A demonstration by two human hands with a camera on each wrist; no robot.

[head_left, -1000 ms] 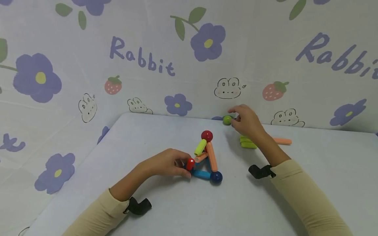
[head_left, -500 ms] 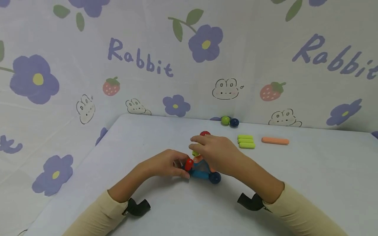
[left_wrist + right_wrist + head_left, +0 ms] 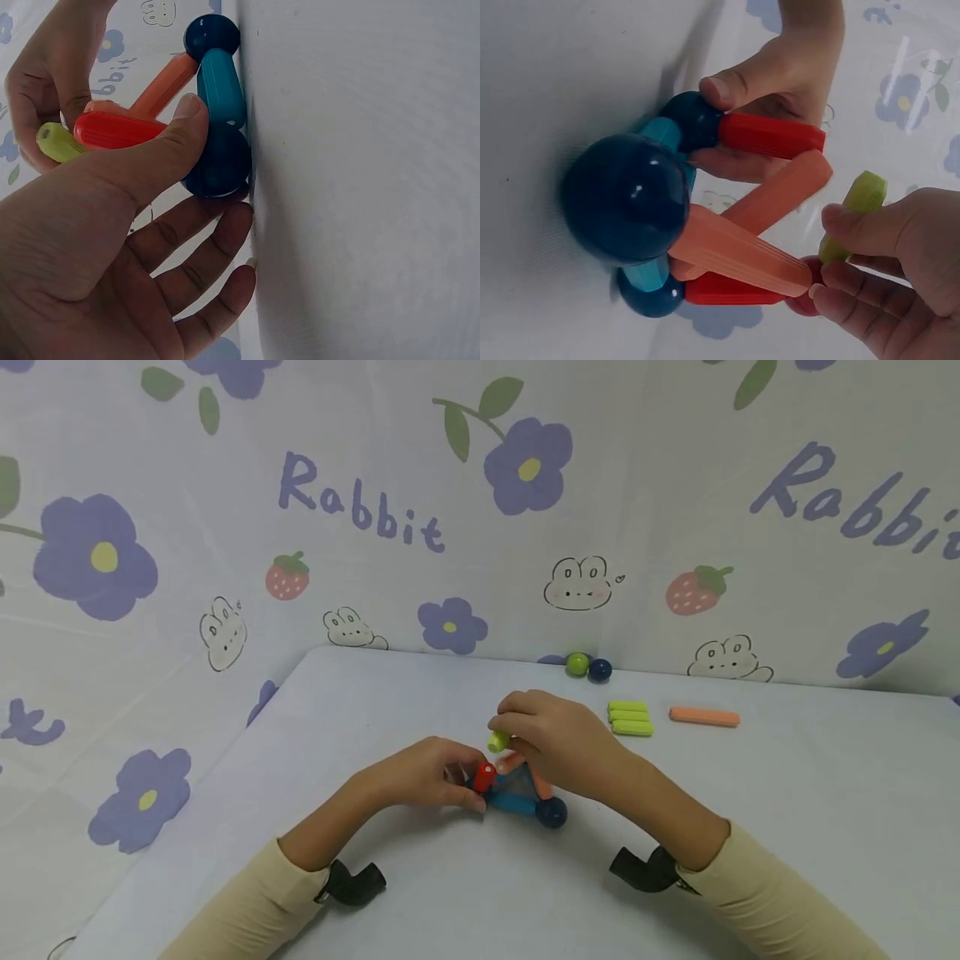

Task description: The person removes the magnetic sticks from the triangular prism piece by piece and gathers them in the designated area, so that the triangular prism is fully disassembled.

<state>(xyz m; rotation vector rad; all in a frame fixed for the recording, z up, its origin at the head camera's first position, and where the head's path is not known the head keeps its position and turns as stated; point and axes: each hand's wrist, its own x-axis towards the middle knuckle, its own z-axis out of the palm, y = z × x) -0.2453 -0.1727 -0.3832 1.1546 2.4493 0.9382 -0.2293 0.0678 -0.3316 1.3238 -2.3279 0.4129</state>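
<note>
Left hand (image 3: 427,777) is steadying the frame: its grip is closing thumb and fingers around a navy corner ball (image 3: 694,120), which is carrying a red stick (image 3: 772,136). Right hand (image 3: 573,745) is pinching a yellow-green stick (image 3: 864,193) above the frame, thumb against fingers, with no slack showing. That stick's lower end is meeting the red ball (image 3: 801,305) at the peak; whether it is seated there, cannot tell.

Step in hand, as judged: setting the yellow-green stick's angle. Its far end is pointing freely, as are the red stick and a leaning orange stick (image 3: 784,191) nearby; whether those two are touching, cannot tell.

Next move is probably calling for drawing these three ends together while the left hand is keeping the corner still, then for a ball as joint. A green ball (image 3: 577,664) and a spare navy ball (image 3: 600,670) are lying side by side at the back of the desk (image 3: 465,893). Risk: a hard push may be twisting the peak loose.
</note>
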